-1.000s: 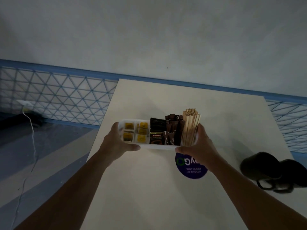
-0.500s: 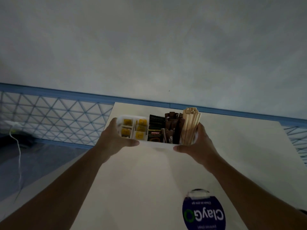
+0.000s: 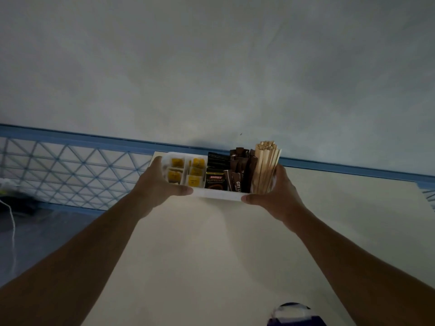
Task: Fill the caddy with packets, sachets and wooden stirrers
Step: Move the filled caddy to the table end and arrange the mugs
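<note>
A white plastic caddy (image 3: 217, 194) sits at the far edge of the cream table (image 3: 211, 255), against the wall. Both hands grip it by its ends: my left hand (image 3: 156, 184) wraps the left end, my right hand (image 3: 276, 192) wraps the right end. Yellow sachets (image 3: 187, 170) fill the left compartments. Black coffee packets (image 3: 215, 174) and brown stick packets (image 3: 242, 170) stand in the middle. A bundle of wooden stirrers (image 3: 266, 165) stands upright at the right end, touching my right hand.
A grey wall (image 3: 211, 67) with a blue trim band rises right behind the caddy. A blue lattice panel (image 3: 70, 170) lies left of the table, with a white cable (image 3: 10, 222) on the floor. A blue round sticker (image 3: 295, 316) shows at the table's near edge.
Both hands have pushed the caddy away across the table to its far edge by the wall. The view has tilted up; the black mugs at the right have left the frame.
</note>
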{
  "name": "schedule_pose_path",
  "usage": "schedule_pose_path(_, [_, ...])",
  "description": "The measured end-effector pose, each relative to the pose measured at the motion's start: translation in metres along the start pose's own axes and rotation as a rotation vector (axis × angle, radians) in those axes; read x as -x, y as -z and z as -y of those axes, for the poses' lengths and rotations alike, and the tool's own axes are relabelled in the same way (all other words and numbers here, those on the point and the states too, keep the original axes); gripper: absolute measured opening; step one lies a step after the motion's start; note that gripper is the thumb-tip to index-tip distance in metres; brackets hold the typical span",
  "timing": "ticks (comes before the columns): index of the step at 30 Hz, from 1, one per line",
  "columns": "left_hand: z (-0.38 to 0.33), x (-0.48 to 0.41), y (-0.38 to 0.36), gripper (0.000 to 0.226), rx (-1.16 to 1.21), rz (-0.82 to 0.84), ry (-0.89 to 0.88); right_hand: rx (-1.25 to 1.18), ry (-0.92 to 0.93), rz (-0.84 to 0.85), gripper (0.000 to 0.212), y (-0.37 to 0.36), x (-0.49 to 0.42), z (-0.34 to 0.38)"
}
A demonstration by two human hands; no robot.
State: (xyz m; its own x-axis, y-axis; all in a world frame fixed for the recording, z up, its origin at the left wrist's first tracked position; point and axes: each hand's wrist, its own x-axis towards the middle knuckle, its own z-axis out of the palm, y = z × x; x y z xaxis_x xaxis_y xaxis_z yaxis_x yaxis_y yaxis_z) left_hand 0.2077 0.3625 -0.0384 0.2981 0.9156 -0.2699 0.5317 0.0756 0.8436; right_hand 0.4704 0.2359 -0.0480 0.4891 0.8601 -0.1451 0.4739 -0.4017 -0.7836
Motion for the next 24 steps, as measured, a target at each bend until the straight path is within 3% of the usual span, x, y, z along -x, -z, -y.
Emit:
schedule_pose_path(14, [0.000, -0.003, -0.008, 0.074, -0.011, 0.031, 0.025, 0.024, -0.031, 0.063, 0.096, -0.004, -0.011, -0.007])
schedule_pose_path(24, [-0.005, 0.029, -0.003, 0.111, -0.148, -0.183, 0.060, 0.047, -0.144, 0.056, 0.124, 0.014, 0.034, -0.023])
